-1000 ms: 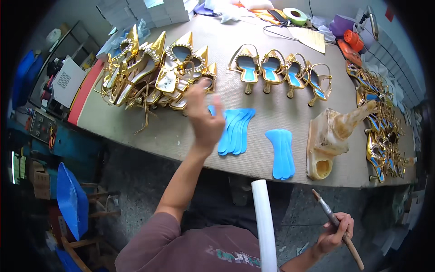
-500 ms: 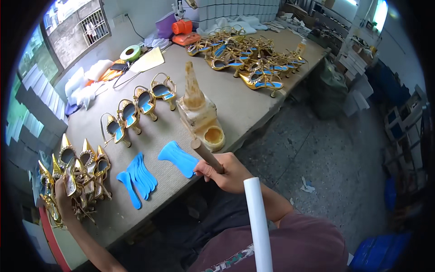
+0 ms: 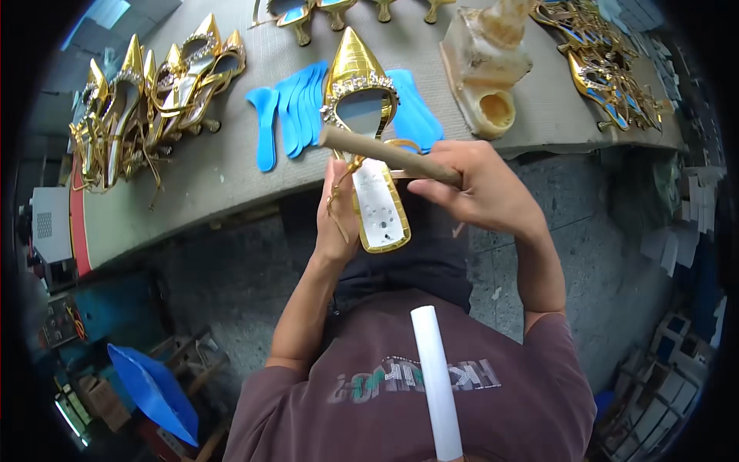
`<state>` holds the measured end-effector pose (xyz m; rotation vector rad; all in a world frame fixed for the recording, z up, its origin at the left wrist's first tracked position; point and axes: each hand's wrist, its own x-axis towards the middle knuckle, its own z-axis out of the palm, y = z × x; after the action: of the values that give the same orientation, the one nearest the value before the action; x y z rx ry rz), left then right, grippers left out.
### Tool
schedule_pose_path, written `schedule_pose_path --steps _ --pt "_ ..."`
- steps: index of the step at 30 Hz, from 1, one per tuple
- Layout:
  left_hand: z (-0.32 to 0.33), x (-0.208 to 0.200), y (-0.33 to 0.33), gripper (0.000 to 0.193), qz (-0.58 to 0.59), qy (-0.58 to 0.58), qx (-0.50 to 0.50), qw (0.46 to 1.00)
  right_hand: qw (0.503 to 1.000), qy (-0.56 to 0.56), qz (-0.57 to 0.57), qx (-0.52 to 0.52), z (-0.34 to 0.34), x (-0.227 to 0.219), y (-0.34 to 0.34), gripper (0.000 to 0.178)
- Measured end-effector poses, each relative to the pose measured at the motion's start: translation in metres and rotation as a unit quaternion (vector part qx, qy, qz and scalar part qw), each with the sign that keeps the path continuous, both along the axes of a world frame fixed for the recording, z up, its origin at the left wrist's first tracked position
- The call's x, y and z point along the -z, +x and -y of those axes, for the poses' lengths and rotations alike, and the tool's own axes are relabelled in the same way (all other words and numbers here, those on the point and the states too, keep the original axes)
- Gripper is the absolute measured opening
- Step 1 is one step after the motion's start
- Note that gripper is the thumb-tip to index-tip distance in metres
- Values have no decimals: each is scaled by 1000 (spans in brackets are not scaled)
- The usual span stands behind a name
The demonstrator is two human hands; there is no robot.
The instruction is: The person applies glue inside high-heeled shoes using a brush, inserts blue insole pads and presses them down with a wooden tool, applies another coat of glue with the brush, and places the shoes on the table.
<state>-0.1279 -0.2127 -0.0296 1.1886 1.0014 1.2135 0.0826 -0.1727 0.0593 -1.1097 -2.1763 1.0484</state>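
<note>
A gold pointed slingback shoe [image 3: 356, 63] with a jewelled band and white inner sole is upright in front of me, toe pointing away. My left hand [image 3: 336, 215] grips its left side, with a thin gold strap dangling over the fingers. A brown wooden stick [image 3: 389, 152] is in my right hand [image 3: 486, 189] and crosses in front of the shoe; its right end is hidden by my fingers. Whether the right fingers also touch a strap, I cannot tell. Blue insole pieces [image 3: 299, 112] are fanned out left of the shoe, and more blue pieces [image 3: 416, 114] lie behind it on the right.
Gold shoes [image 3: 185, 77] crowd the table's left end; others [image 3: 336, 14] stand in a row at the back. A stained block-shaped container [image 3: 479, 65] with a round cup [image 3: 494, 112] sits right, near the edge. More shoes [image 3: 604, 85] lie far right. A white tube [image 3: 436, 385] rises before my chest.
My left hand has brought a gold shoe from the left group to the middle front. My right hand, still holding the stick, has tipped it nearly level beside the shoe. The view has shifted downward.
</note>
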Motion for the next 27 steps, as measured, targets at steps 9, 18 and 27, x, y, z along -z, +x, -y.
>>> schedule_pose_path --steps 9,18,27 --pt "0 -9 -17 39 180 -135 -30 974 990 -138 29 15 6 35 3 11" --pt "-19 -22 -6 47 129 -98 -45 986 954 131 -164 214 21 60 -39 18" --pt "-30 -15 -22 48 247 -120 137 952 926 28 -282 248 23 44 -44 18"
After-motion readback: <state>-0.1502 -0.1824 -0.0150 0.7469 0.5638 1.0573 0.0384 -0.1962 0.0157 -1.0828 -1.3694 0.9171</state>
